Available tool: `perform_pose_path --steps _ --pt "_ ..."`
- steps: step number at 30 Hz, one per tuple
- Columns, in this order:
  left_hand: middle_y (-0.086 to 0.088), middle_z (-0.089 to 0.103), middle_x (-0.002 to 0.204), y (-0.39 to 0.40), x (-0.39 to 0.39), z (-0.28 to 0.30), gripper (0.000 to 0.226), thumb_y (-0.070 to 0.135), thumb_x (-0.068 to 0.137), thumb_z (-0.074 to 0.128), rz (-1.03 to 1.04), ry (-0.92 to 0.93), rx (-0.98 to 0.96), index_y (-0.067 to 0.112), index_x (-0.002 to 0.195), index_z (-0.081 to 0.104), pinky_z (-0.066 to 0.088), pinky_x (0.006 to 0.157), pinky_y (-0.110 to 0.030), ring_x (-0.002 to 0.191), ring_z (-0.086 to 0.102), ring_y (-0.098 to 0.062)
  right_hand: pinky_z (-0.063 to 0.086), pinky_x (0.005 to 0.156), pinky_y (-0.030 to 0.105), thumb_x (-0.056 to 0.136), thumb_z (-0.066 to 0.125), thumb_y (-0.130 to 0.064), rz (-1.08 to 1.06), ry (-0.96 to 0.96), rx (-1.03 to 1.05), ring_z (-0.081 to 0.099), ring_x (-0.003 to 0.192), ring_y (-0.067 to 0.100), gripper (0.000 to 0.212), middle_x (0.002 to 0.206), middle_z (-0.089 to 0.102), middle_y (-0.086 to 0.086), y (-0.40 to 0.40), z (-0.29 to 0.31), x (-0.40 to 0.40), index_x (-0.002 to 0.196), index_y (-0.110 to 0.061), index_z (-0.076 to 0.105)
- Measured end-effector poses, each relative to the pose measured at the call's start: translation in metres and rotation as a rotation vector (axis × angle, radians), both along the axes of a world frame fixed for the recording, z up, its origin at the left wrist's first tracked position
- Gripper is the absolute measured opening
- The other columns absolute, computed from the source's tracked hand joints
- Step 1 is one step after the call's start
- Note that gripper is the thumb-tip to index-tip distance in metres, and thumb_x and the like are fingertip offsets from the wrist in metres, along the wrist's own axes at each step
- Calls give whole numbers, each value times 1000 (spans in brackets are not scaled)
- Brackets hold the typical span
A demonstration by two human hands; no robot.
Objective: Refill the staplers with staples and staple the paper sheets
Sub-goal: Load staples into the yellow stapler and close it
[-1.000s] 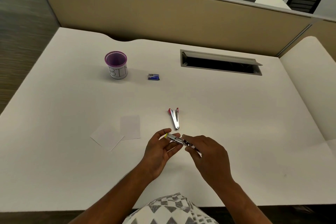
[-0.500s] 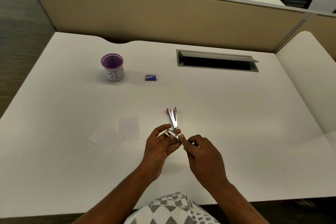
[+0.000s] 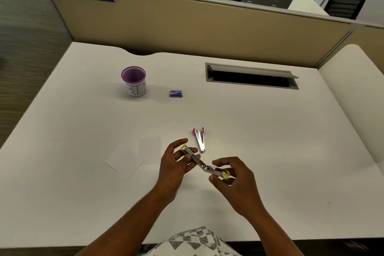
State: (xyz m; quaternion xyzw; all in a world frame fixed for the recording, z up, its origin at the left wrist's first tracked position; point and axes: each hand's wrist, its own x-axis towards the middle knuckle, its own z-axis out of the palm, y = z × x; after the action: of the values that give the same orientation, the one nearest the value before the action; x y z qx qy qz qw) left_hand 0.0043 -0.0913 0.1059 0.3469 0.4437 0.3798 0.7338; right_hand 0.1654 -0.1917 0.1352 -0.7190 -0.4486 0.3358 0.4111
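A broad, smooth off-white bench [image 3: 270, 151] with rounded corners carries everything, backed by a tan partition. Cut into it is a long grey metal cable slot [image 3: 251, 77]. Toward the left stands a round purple mesh cup [image 3: 134, 81] wrapped in a white label. Two thin white paper sheets [image 3: 135, 156] lie flat and overlapping near the left hand, not yet stapled as far as I can judge. The small blue staple box [image 3: 176, 93] sits well apart, beyond the staplers. Above the bench near the front edge, the yellow-tipped stapler [image 3: 199, 162], shiny metal, is swung open into a long line: the left hand [image 3: 174, 164] has its grip curled round one end, the right hand [image 3: 234, 178] pinches the other. The pink-tipped stapler [image 3: 199, 139] lies just beyond, open in a narrow V. Whether either holds staples cannot be told; I judge the refill is barely begun and all stapling remains.
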Motion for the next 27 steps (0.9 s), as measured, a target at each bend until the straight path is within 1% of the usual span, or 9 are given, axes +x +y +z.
perform_pose_path --steps 3,6,8,10,14,19,21,24,27 --pt "-9 77 109 -2 -1 1 39 -1 97 60 -37 27 -5 19 131 58 62 86 -36 100 75 -29 62 75 25 81 85 -17 35 159 35 75 94 15 37 106 75 -10 1 3 -5 108 -39 72" --pt "-4 78 109 -7 0 3 40 4 93 66 -109 61 5 17 131 62 61 79 -28 100 76 -23 62 75 27 86 81 -22 36 113 61 75 91 16 28 104 75 -11 4 1 -13 107 -40 75" --pt "-4 78 109 -10 0 5 40 7 91 69 -148 72 18 18 129 64 61 82 -30 102 75 -23 61 70 25 85 81 -25 -4 94 64 74 85 13 27 100 75 -13 7 -2 -16 106 -42 75" --pt "-4 78 110 -12 0 7 38 5 92 68 -179 77 32 21 127 66 61 89 -35 105 74 -24 59 70 23 83 83 -28 -47 71 61 72 90 9 30 101 74 -17 8 -7 -17 107 -44 73" --pt "-3 74 121 -14 -4 11 46 0 93 64 -246 56 57 19 134 61 57 96 -40 111 71 -24 59 86 23 79 86 -23 -36 226 32 68 110 6 48 117 72 -16 7 -16 -20 120 -43 68" --pt "3 67 133 -18 -8 17 48 8 92 64 -379 82 163 25 136 61 52 103 -37 122 65 -20 61 81 26 84 81 -24 -45 267 33 75 95 16 52 120 72 -18 6 -18 -23 131 -40 64" --pt "2 70 128 -20 -8 18 41 18 91 70 -343 91 164 26 131 64 51 105 -41 120 66 -19 62 80 30 85 81 -18 -61 274 37 76 91 19 48 117 74 -14 6 -18 -21 127 -35 68" --pt "-1 73 118 -22 -8 17 32 29 90 71 -261 118 186 25 122 67 51 106 -49 113 69 -21 60 73 23 85 81 -18 -62 254 30 76 85 16 35 106 77 -12 7 -16 -21 113 -37 73" --pt "5 74 116 -23 -6 17 27 36 87 72 -245 191 271 35 114 69 50 106 -48 113 67 -14 60 73 22 84 81 -19 -61 230 25 75 87 11 29 97 78 -13 8 -19 -20 107 -35 74"
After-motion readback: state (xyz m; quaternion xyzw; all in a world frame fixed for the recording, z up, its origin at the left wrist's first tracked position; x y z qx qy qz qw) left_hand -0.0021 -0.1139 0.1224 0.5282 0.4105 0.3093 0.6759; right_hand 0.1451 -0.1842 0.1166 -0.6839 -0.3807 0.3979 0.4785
